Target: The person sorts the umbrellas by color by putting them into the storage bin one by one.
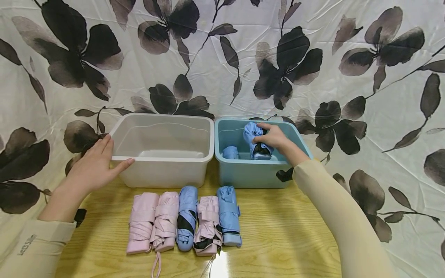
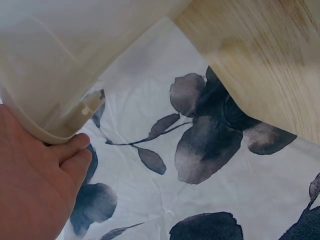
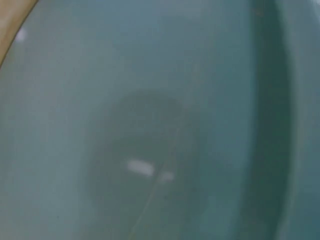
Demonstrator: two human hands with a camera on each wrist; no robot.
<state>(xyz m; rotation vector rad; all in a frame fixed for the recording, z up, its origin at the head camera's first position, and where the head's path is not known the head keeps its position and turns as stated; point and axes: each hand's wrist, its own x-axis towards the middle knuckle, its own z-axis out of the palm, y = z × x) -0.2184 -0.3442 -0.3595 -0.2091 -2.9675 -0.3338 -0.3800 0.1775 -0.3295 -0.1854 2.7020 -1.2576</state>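
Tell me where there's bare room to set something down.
Bare tabletop lies in front of the blue bin, between the row's right-end blue umbrella and the right sleeve. Another: left of the leftmost pink umbrella. Off-white bin: visible floor looks bare. Crowded: the row of five umbrellas, and the blue bin, where the right hand holds one.

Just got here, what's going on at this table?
A person's right hand holds a folded blue umbrella at the blue bin, where another blue one lies. The left hand rests against the white bin. In front, three pink umbrellas and two blue ones lie in a row.
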